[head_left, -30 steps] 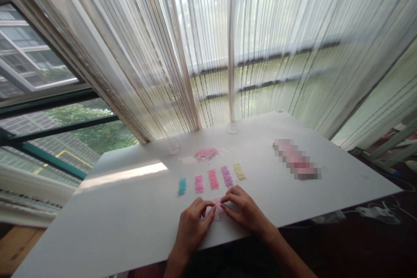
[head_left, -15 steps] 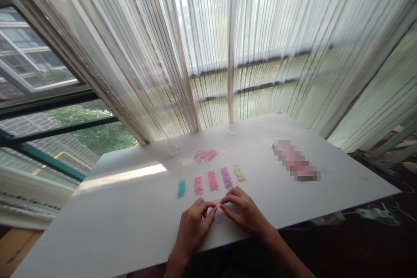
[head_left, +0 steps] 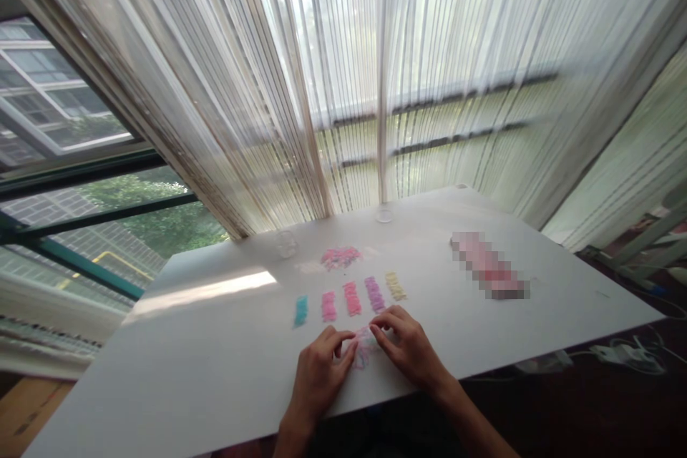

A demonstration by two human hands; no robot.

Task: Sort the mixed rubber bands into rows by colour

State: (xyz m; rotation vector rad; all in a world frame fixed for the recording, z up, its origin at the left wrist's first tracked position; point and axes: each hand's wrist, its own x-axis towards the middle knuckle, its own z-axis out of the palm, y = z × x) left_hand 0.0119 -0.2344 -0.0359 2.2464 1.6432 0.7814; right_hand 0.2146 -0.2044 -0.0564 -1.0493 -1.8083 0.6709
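Near the front edge of the white table, my left hand [head_left: 323, 366] and my right hand [head_left: 406, 342] face each other with thumb and forefinger pinched. Between them is a thin pink and bluish strand bundle [head_left: 361, 354], loosely looped; whatever each fingertip grips is too small to make out. Beyond my hands lies a row of small coloured bundles: teal [head_left: 300, 310], pink [head_left: 329, 306], red-pink [head_left: 352, 298], purple [head_left: 374, 293] and yellow [head_left: 396, 286]. A mixed pink and blue pile [head_left: 341, 257] sits behind the row.
A clear round container [head_left: 286, 244] stands at the back left of the table [head_left: 215, 365], and a clear round lid [head_left: 384, 215] lies at the back edge. To the right is a blurred-out pinkish object [head_left: 488, 266]. Sheer curtains [head_left: 354, 71] hang behind the table.
My right hand has moved slightly right, so the gap between my fingertips is wider and more of the strand bundle shows.
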